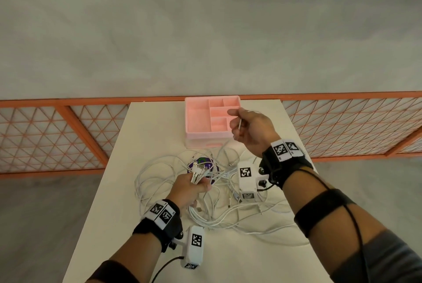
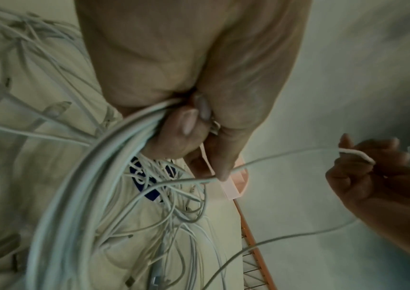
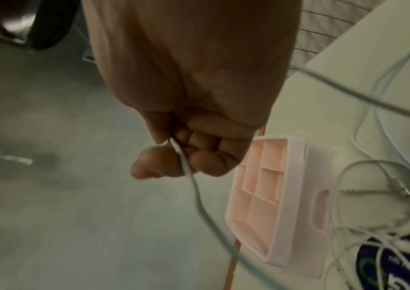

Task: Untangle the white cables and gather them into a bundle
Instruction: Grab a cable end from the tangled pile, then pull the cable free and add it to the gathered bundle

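Head view: a cream table [image 1: 159, 122] backed by orange lattice railing [image 1: 68, 127]; left hand [image 1: 187, 188] clutches white cables [image 1: 205, 216], right hand [image 1: 251, 129] pinches one cable end [image 1: 239, 122] above a pink organizer tray [image 1: 198, 120].

Pink divided tray [image 1: 197, 120] at frame center, sits at the far end of a white table [image 1: 146, 127], several compartments, slot handle on its near wall. Purple round disc [image 1: 211, 165] with a green mark just below the tray, partly covered. Orange railing [image 1: 80, 127] with diamond mesh panels runs across mid-frame behind the table. Grey concrete floor [image 1: 205, 31] fills the upper half and shows lower left.
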`<state>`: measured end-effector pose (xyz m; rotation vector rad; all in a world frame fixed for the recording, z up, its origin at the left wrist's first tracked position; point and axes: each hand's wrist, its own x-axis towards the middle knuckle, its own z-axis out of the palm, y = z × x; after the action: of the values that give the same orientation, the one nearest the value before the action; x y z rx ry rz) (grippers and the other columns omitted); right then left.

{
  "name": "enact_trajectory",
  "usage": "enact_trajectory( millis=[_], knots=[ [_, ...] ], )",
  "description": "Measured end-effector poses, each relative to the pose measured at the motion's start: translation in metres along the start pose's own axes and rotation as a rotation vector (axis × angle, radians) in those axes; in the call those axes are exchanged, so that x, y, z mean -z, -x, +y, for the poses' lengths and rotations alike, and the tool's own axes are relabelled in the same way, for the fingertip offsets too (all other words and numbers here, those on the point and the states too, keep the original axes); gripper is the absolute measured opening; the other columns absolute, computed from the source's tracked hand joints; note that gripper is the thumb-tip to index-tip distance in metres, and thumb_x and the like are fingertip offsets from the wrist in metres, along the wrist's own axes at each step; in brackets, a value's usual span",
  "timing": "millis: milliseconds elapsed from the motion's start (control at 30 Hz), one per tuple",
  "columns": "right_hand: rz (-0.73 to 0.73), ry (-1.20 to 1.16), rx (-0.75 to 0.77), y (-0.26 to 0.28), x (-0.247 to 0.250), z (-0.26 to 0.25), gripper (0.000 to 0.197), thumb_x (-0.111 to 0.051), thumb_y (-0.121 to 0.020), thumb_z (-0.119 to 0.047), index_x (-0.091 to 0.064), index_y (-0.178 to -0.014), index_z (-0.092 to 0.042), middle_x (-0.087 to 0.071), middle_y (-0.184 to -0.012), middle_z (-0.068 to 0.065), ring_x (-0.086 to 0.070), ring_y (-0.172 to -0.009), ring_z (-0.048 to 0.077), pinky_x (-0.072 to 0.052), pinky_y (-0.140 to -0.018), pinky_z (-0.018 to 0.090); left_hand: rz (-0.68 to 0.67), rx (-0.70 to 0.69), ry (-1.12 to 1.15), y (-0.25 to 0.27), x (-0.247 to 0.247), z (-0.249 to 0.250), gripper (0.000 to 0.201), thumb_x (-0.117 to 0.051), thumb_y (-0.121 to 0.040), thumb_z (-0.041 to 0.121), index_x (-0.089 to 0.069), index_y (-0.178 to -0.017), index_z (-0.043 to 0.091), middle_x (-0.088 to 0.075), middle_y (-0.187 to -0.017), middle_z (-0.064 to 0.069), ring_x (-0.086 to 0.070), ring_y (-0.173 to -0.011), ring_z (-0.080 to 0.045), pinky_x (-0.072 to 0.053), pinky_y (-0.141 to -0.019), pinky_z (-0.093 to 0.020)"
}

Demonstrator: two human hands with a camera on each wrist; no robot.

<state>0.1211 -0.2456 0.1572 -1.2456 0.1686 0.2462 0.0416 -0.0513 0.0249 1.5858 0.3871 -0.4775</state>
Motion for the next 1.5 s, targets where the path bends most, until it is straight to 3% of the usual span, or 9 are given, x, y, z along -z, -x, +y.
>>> enact_trajectory(
  millis=[100, 267, 433, 533, 733, 867, 1067, 1333, 1500],
  knots=[
    [-0.089, 0.246, 0.017, 0.007, -0.006, 0.015, 0.041, -0.038, -0.106, -0.027, -0.068, -0.099, 0.0, -0.049, -0.048, 0.004, -0.036, -0.037, 0.015, -0.036, -0.049, 0.029, 0.072, -0.036, 0.113, -0.001, -0.001, 0.011, 0.006, -0.071, -0.091, 0.01, -0.068, -0.094, 0.006, -0.046, -0.07, -0.007, -0.03, -0.045, -0.011, -0.026, -0.042, -0.02],
    [-0.348, 0.738, -0.104, 0.027, -0.019, 0.063, 0.05, -0.038, -0.105, -0.038, -0.065, -0.076, -0.006, -0.045, -0.042, -0.001, -0.04, -0.037, 0.014, -0.041, -0.048, 0.029, 0.037, -0.106, 0.387, 0.003, -0.006, 0.039, 0.018, -0.059, -0.1, 0.016, -0.068, -0.091, 0.003, -0.064, -0.074, -0.011, -0.035, -0.043, -0.013, -0.024, -0.038, -0.019],
    [-0.463, 0.783, -0.189, 0.045, -0.025, 0.093, 0.046, -0.039, -0.103, -0.024, -0.054, -0.063, -0.011, -0.045, -0.037, -0.008, -0.036, -0.033, 0.007, -0.031, -0.046, 0.028, -0.014, -0.133, 0.328, 0.006, -0.006, 0.048, 0.027, -0.061, -0.099, 0.021, -0.067, -0.1, -0.006, -0.075, -0.096, -0.022, -0.053, -0.035, -0.026, -0.032, -0.032, -0.019],
    [-0.465, 0.789, -0.252, 0.046, -0.018, 0.095, 0.042, -0.046, -0.101, -0.028, -0.061, -0.068, -0.007, -0.047, -0.043, 0.002, -0.041, -0.036, 0.013, -0.037, -0.045, 0.027, -0.007, -0.162, 0.284, 0.009, -0.006, 0.044, 0.018, -0.065, -0.095, 0.017, -0.067, -0.097, -0.001, -0.075, -0.097, -0.019, -0.054, -0.04, -0.021, -0.028, -0.036, -0.02],
    [-0.149, 0.379, -0.288, 0.039, 0.007, 0.081, 0.053, -0.058, -0.095, -0.045, -0.067, -0.094, 0.007, -0.071, -0.086, 0.029, -0.07, -0.073, 0.039, -0.057, -0.066, 0.04, 0.095, -0.244, 0.32, 0.009, -0.006, 0.044, 0.008, -0.064, -0.096, 0.012, -0.067, -0.091, 0.006, -0.07, -0.075, -0.008, -0.033, -0.041, -0.008, -0.024, -0.039, -0.019],
    [0.053, 0.249, -0.322, 0.03, 0.014, 0.078, 0.054, -0.052, -0.096, -0.052, -0.07, -0.097, -0.001, -0.074, -0.09, 0.02, -0.069, -0.069, 0.028, -0.055, -0.058, 0.031, -0.047, -0.241, 0.237, 0.011, -0.011, 0.043, 0.016, -0.066, -0.096, 0.014, -0.066, -0.102, -0.001, -0.07, -0.08, -0.012, -0.03, -0.042, -0.008, -0.024, -0.041, -0.019],
    [0.185, -0.143, -0.127, 0.011, 0.01, 0.043, 0.021, -0.053, -0.1, -0.02, -0.068, -0.096, -0.005, -0.07, -0.077, 0.007, -0.057, -0.062, 0.016, -0.044, -0.053, 0.025, -0.101, -0.171, 0.126, 0.015, -0.02, 0.034, 0.021, -0.069, -0.094, 0.015, -0.064, -0.104, -0.003, -0.07, -0.081, -0.012, -0.03, -0.043, -0.009, -0.025, -0.042, -0.019],
    [0.379, 0.131, 0.158, 0.001, 0.055, -0.005, 0.018, -0.053, -0.095, -0.005, -0.063, -0.108, -0.012, -0.07, -0.075, 0.012, -0.048, -0.054, 0.014, -0.033, -0.046, 0.023, -0.082, -0.153, 0.147, 0.016, -0.006, 0.028, 0.009, -0.068, -0.094, 0.015, -0.068, -0.09, 0.006, -0.07, -0.082, -0.011, -0.029, -0.044, -0.009, -0.025, -0.044, -0.021],
    [0.438, 0.25, 0.145, 0.002, 0.082, -0.002, 0.019, -0.046, -0.101, -0.012, -0.062, -0.109, -0.008, -0.07, -0.076, 0.017, -0.045, -0.044, 0.016, -0.037, -0.041, 0.022, -0.09, -0.179, 0.13, 0.015, -0.011, 0.032, 0.014, -0.065, -0.096, 0.015, -0.067, -0.085, 0.007, -0.069, -0.081, -0.01, -0.03, -0.04, -0.008, -0.023, -0.044, -0.021]
  ],
)
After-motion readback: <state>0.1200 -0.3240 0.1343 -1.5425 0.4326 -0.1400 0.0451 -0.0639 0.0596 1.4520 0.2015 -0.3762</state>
